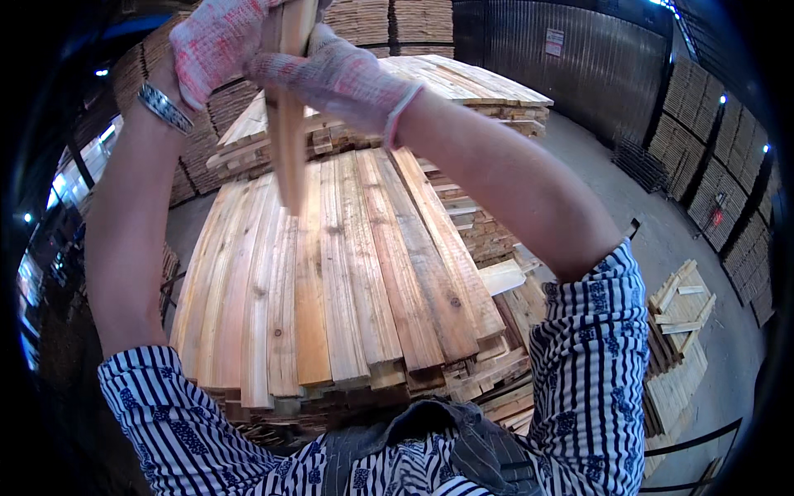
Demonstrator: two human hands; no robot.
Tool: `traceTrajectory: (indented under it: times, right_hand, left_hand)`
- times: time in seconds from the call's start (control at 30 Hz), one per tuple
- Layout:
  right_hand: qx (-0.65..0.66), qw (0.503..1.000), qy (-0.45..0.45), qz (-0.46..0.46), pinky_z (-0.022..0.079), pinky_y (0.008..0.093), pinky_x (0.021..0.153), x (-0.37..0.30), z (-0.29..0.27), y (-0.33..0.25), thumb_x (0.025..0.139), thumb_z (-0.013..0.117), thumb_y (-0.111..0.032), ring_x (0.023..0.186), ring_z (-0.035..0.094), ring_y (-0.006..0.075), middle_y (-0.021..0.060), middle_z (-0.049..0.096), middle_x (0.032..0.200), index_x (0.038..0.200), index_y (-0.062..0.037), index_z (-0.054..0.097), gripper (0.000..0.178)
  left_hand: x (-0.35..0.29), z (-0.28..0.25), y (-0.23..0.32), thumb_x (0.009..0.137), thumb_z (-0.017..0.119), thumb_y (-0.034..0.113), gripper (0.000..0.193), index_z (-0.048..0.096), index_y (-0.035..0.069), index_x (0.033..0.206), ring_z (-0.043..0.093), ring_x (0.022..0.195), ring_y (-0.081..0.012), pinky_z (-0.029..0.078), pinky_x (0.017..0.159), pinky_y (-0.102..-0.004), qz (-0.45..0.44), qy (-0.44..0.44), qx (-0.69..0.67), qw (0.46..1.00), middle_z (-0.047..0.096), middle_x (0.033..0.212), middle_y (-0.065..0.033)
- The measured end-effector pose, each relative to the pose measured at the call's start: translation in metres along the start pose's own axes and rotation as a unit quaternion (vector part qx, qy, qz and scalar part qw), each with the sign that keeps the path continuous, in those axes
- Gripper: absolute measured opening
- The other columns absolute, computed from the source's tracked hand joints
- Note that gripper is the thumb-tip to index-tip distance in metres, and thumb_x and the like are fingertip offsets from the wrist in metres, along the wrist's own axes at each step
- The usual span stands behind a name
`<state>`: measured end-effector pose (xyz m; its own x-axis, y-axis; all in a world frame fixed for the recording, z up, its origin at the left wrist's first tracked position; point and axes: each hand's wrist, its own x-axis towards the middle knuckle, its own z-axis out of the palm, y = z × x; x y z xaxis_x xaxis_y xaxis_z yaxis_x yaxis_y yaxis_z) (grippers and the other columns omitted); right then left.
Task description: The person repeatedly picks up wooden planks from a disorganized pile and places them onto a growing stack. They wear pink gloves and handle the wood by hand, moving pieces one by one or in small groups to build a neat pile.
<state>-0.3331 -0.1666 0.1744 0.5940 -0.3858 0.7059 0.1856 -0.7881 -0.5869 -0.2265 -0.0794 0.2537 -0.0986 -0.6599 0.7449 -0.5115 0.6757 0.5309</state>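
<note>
Both my hands are raised at the top of the head view, in white knitted gloves flecked with red. Between them a narrow wooden board (289, 140) stands on end, its lower tip above the stack and blurred. My right hand (351, 78) is closed round the board from the right, its fingers reaching across it. My left hand (217, 51) grips it from the left, higher up, with its fingertips partly cut off by the picture's edge. Below lies a stack of planks (339, 273), its top layer laid side by side, lengthwise away from me.
Behind stands another board stack (488, 78), with tall lumber piles (422, 25) farther back. To the right are low piles of loose boards (682, 306) on the concrete floor (612, 190). A dark metal wall (595, 70) closes the back, and a black metal rail (695, 446) is at lower right.
</note>
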Motion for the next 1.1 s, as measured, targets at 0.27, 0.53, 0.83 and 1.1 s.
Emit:
traceTrajectory:
  times: [0.27,0.53,0.83,1.1]
  right_hand:
    - [-0.112,0.983,0.125,0.075,0.053,0.033,0.097,-0.143,-0.074,0.012,0.094,0.068,-0.038,0.106,0.066,0.0213,0.0149,0.066,0.116,0.135,0.0003,0.053,0.059]
    - [-0.007,0.93,0.294,0.22,0.051,0.0308,0.098,-0.321,-0.088,0.027,0.094,0.065,-0.004,0.109,0.062,0.016,0.0098,0.064,0.119,0.135,0.0002,0.053,0.043]
    - [-0.04,0.867,0.389,0.309,0.055,0.0329,0.085,-0.4,-0.092,0.044,0.099,0.057,-0.013,0.094,0.063,0.0168,0.009,0.063,0.11,0.133,0.0002,0.054,0.036]
    - [-0.017,0.839,0.411,0.357,0.055,0.0334,0.086,-0.426,-0.056,0.027,0.102,0.06,-0.025,0.095,0.063,0.0183,0.0078,0.065,0.111,0.128,-0.0065,0.058,0.032]
  left_hand:
    - [0.034,-0.023,-0.132,0.077,0.083,0.038,0.097,0.034,0.005,0.154,0.048,0.136,-0.0258,0.038,0.115,-0.0374,-0.139,-0.198,0.26,0.935,0.051,0.146,-0.0162]
    - [-0.048,0.019,-0.281,0.078,0.076,0.028,0.085,0.038,0.006,0.151,0.053,0.131,-0.0347,0.042,0.111,-0.0404,-0.237,-0.317,0.413,0.82,0.052,0.145,-0.0214]
    - [-0.019,0.022,-0.322,0.072,0.063,-0.004,0.044,0.058,-0.003,0.115,0.07,0.099,-0.0305,0.058,0.074,-0.0475,-0.248,-0.378,0.474,0.755,0.069,0.112,-0.0214]
    - [-0.03,0.026,-0.346,0.068,0.064,-0.002,0.046,0.066,-0.003,0.115,0.07,0.101,-0.0319,0.057,0.08,-0.0474,-0.189,-0.303,0.45,0.819,0.068,0.117,-0.0248]
